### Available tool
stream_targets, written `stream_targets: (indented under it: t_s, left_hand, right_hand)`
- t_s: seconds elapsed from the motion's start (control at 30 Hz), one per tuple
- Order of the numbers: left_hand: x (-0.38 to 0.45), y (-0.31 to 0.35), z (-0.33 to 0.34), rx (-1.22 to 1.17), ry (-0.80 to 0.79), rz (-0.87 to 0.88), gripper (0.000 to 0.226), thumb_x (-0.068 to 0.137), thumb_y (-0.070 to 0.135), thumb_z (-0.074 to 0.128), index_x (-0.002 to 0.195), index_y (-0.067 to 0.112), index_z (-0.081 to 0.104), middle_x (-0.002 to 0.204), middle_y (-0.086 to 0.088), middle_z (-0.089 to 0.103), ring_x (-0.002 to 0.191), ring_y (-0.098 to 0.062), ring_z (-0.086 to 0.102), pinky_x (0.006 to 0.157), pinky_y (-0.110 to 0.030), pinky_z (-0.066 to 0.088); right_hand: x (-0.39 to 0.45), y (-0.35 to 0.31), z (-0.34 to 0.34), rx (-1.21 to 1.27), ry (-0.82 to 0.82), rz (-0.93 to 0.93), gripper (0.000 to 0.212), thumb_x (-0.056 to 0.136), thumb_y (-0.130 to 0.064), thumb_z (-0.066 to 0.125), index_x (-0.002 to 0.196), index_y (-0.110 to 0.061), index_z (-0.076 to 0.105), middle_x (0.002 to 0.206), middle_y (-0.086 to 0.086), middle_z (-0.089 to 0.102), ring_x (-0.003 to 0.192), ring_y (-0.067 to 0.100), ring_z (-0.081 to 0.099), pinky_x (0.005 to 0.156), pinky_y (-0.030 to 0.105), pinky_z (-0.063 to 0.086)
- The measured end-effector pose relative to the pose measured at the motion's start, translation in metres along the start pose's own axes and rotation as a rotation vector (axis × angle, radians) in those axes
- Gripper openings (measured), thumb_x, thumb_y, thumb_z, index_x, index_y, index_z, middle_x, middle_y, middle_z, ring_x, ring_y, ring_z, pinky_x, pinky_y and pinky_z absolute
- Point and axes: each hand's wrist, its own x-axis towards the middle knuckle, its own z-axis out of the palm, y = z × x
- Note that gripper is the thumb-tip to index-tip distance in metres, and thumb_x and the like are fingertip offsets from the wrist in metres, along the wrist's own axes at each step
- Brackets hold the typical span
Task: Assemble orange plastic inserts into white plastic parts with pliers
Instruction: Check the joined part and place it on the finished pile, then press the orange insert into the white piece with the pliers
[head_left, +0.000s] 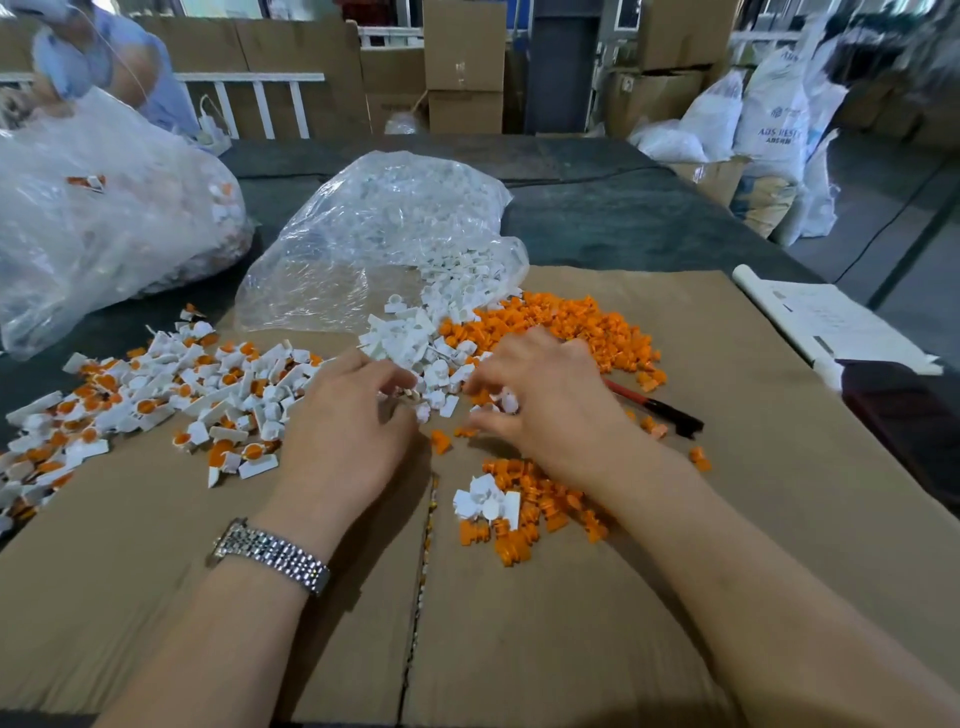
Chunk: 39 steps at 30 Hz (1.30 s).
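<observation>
Where the head view looks down on the desk (597, 218), a flattened cardboard sheet (571, 623) is seen spread over its dark surface, and everything else is placed here relative to that sheet. Both hands are held over the sheet's middle, close together. The left hand (343, 421) is curled, its fingertips pinching a small pale piece whose kind cannot be told. A metal wristwatch (270, 556) is worn on that wrist. The right hand (550, 400) is bent over with fingers loosely curled, and a small white part (509, 402) is held at its fingertips.

Just beyond the hands, toward the sheet's far edge, a heap of white plastic parts (421, 343) is spilled from the mouth of a clear plastic bag (384, 234), which lies across that far edge. Beside this heap, on the sheet's far right portion, a pile of orange plastic inserts (582, 327) is spread. The pliers (660, 410), with red and black handles, are lying on the sheet just right of the right hand, partly hidden under it. A smaller cluster of orange inserts and white pieces (519, 509) is found on the sheet nearer the person, beneath the right forearm. Along the sheet's left side, assembled pieces (171, 395) of white with orange are scattered. Off the sheet's left far corner a second large clear bag (104, 208) is resting on the desk. Papers (831, 317) lie off the sheet's right edge.
</observation>
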Motion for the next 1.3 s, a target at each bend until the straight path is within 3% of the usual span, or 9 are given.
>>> stream_targets:
  t_s: [0.13,0.4,0.47,0.6,0.7,0.87,0.97,1.1,1.3]
  left_hand:
    - [-0.001,0.000,0.002,0.024,-0.093,0.059,0.018,0.096,0.025,0.068,0.112,0.022,0.074,0.105,0.005,0.060,0.107,-0.019,0.055,0.091,-0.032,0.045]
    - [-0.003,0.005,0.002,-0.011,-0.109,0.068,0.007,0.094,0.027,0.072,0.101,0.024,0.073,0.095,0.009,0.065,0.089,-0.011,0.061,0.081,-0.027,0.049]
    - [-0.004,0.006,-0.002,-0.171,-0.084,-0.041,0.002,0.093,0.028,0.073,0.095,0.027,0.074,0.089,0.016,0.069,0.082,-0.002,0.063,0.071,-0.016,0.046]
    - [-0.004,0.014,-0.012,-0.731,-0.120,-0.296,0.008,0.083,0.018,0.082,0.090,0.020,0.078,0.083,0.002,0.079,0.074,-0.007,0.075,0.060,-0.012,0.053]
    - [-0.003,0.018,-0.018,-1.209,-0.213,-0.444,0.021,0.067,0.004,0.081,0.088,0.008,0.079,0.092,-0.016,0.078,0.089,-0.026,0.078,0.073,-0.025,0.063]
    - [-0.002,0.019,-0.016,-1.321,-0.241,-0.397,0.028,0.056,0.006,0.085,0.083,0.012,0.080,0.094,-0.015,0.075,0.099,-0.033,0.075,0.089,-0.034,0.061]
    - [-0.003,0.019,-0.016,-1.346,-0.242,-0.389,0.030,0.053,0.008,0.088,0.082,0.010,0.079,0.101,-0.022,0.074,0.100,-0.033,0.074,0.088,-0.032,0.061]
    - [-0.003,0.021,-0.016,-1.383,-0.239,-0.349,0.025,0.053,0.008,0.087,0.076,0.012,0.079,0.092,-0.015,0.075,0.096,-0.029,0.075,0.083,-0.027,0.061]
    - [-0.006,0.020,-0.019,-1.388,-0.284,-0.327,0.021,0.060,0.011,0.086,0.079,0.009,0.079,0.094,-0.012,0.076,0.090,-0.022,0.074,0.083,-0.027,0.061]
  right_hand:
    - [0.003,-0.007,0.012,-0.035,-0.091,-0.090,0.026,0.098,-0.048,0.057,0.113,-0.030,0.069,0.109,-0.006,0.056,0.113,0.017,0.046,0.092,0.039,0.034]
    - [-0.005,-0.003,0.010,0.069,-0.064,-0.069,0.009,0.096,-0.025,0.056,0.100,-0.019,0.061,0.099,0.002,0.056,0.099,0.021,0.048,0.087,0.040,0.045]
    - [-0.005,-0.002,0.009,0.077,-0.068,-0.039,0.005,0.094,-0.024,0.057,0.097,-0.020,0.058,0.098,0.002,0.056,0.095,0.022,0.053,0.087,0.041,0.046]
    - [-0.006,0.005,0.004,0.271,0.037,0.073,0.002,0.095,-0.022,0.062,0.095,-0.021,0.063,0.098,-0.003,0.054,0.084,0.013,0.056,0.076,0.029,0.047]
    - [-0.009,0.008,-0.007,0.647,0.159,0.185,0.004,0.094,-0.020,0.068,0.091,-0.019,0.069,0.083,-0.010,0.061,0.069,0.002,0.055,0.068,0.019,0.049]
    - [-0.012,0.002,-0.017,1.129,0.102,0.195,0.004,0.097,-0.009,0.064,0.098,-0.006,0.067,0.084,0.009,0.076,0.069,0.013,0.072,0.066,0.022,0.057]
    - [-0.012,-0.002,-0.016,1.091,0.100,0.148,0.005,0.098,-0.009,0.063,0.101,-0.006,0.065,0.088,0.007,0.074,0.072,0.011,0.069,0.066,0.017,0.052]
    - [-0.013,-0.003,-0.015,0.967,0.126,0.115,0.003,0.097,-0.011,0.065,0.099,-0.010,0.066,0.086,0.001,0.066,0.073,0.011,0.057,0.069,0.024,0.051]
    - [-0.017,0.003,-0.024,0.875,0.077,0.011,0.002,0.096,-0.009,0.066,0.097,-0.011,0.066,0.081,-0.007,0.062,0.070,-0.001,0.054,0.068,0.016,0.047]
